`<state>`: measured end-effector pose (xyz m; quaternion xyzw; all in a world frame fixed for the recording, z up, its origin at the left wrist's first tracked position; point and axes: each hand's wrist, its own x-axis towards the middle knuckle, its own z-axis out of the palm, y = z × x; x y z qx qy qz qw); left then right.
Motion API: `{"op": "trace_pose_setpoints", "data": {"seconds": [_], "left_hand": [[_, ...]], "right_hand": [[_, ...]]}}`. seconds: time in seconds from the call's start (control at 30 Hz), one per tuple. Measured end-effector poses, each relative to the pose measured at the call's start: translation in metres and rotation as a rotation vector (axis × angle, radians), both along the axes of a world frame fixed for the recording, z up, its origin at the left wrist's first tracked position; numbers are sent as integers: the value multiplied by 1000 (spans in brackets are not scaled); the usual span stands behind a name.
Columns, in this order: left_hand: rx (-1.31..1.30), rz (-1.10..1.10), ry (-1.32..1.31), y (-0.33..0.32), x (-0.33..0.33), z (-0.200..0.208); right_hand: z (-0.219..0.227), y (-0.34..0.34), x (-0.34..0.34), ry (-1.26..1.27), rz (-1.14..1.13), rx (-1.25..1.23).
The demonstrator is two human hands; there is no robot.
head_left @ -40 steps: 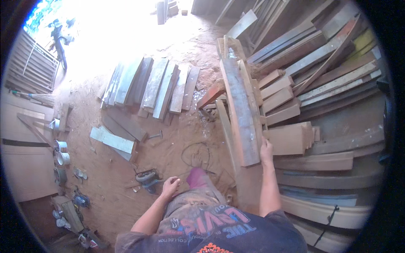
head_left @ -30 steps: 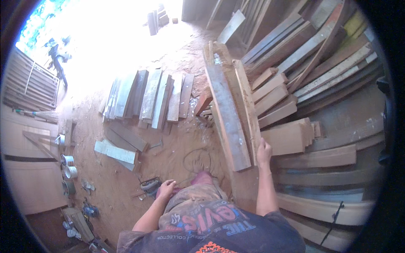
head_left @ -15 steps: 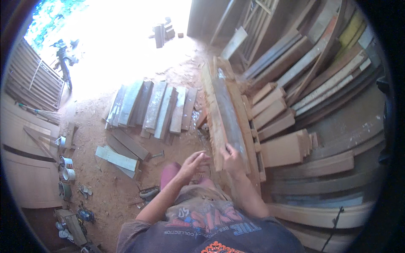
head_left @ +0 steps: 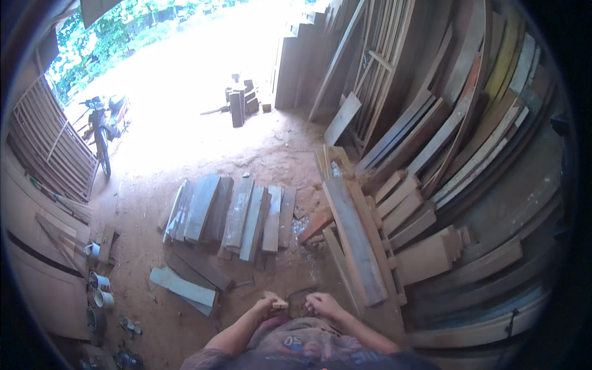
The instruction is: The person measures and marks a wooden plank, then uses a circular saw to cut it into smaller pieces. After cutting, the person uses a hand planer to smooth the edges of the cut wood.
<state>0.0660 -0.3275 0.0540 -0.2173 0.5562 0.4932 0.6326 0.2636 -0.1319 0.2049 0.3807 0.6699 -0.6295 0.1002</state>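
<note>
Both of my hands are close together in front of my waist. My left hand (head_left: 269, 304) is closed, with a small pale edge showing at its fingertips that I cannot make out. My right hand (head_left: 323, 306) has its fingers curled in; whatever lies inside them, if anything, is hidden. Ahead and to the right, apart from both hands, a long grey-faced plank (head_left: 354, 240) rests lengthwise on a wooden bench (head_left: 387, 308). Beside its left edge runs a narrower board (head_left: 343, 272).
A row of short planks (head_left: 228, 213) lies on the dirt floor ahead, with pale boards (head_left: 183, 288) nearer left. Timber (head_left: 456, 142) leans along the right wall. White tubs (head_left: 100, 290) line the left side, and a motorbike (head_left: 102, 132) stands by the bright opening.
My right hand has come away from the plank's near end and back toward my waist. The left hand has closed and drawn back too. The view has tilted up.
</note>
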Motion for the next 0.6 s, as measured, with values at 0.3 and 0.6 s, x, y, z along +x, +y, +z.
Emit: {"op": "trace_pose_setpoints", "data": {"seconds": [0.3, 0.6], "left_hand": [[589, 53, 840, 222, -342, 252], [1141, 85, 1672, 241, -359, 518]], "right_hand": [[-19, -12, 45, -14, -334, 50], [-30, -15, 23, 27, -409, 101]]}}
